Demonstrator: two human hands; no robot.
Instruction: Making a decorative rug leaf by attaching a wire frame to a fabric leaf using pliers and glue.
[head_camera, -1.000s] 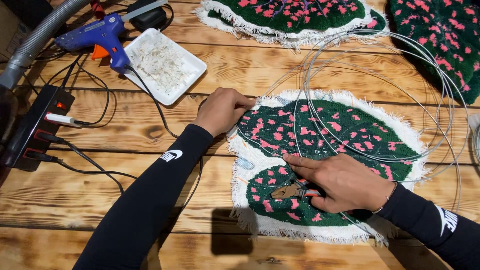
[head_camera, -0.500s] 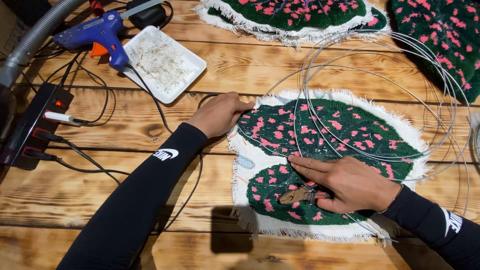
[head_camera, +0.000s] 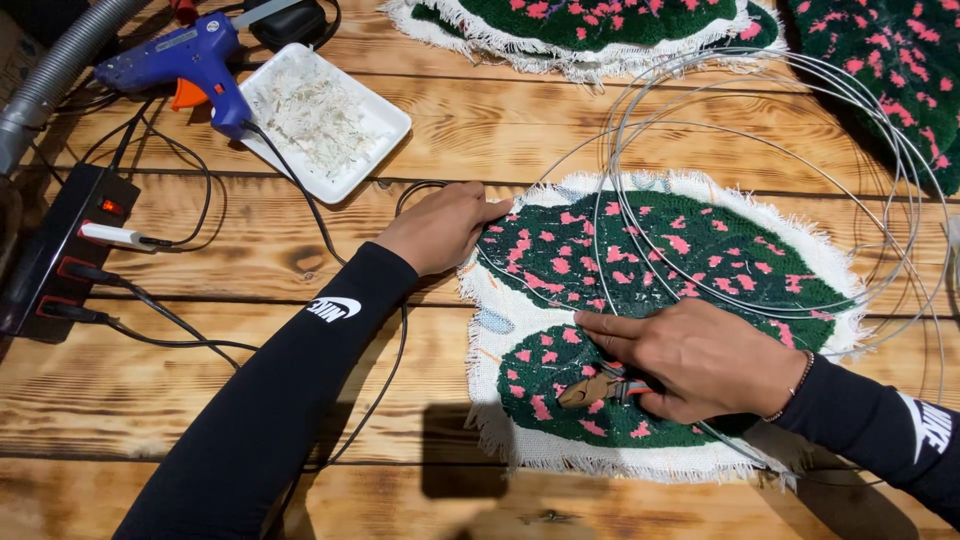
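Note:
A tufted rug piece (head_camera: 690, 260), green with pink spots and a frayed white fabric border, lies on the wooden table (head_camera: 200, 420). My left hand (head_camera: 440, 225) rests on its upper left edge, fingers pressing the border. My right hand (head_camera: 700, 360) lies on the smaller lower lobe and holds small pliers (head_camera: 590, 390) with orange-brown handles, index finger stretched out to the left. Several loops of thin steel wire (head_camera: 760, 180) lie coiled over the rug's upper right part.
A blue glue gun (head_camera: 185, 65) and a white tray (head_camera: 325, 115) of pale scraps sit at the upper left. A black power strip (head_camera: 55, 250) with cables lies at the left edge. More green-and-pink rug pieces (head_camera: 590, 25) lie at the top and upper right.
My left hand has shifted slightly right onto the rug's edge. My right hand has stayed on the lower lobe with the pliers, barely moving.

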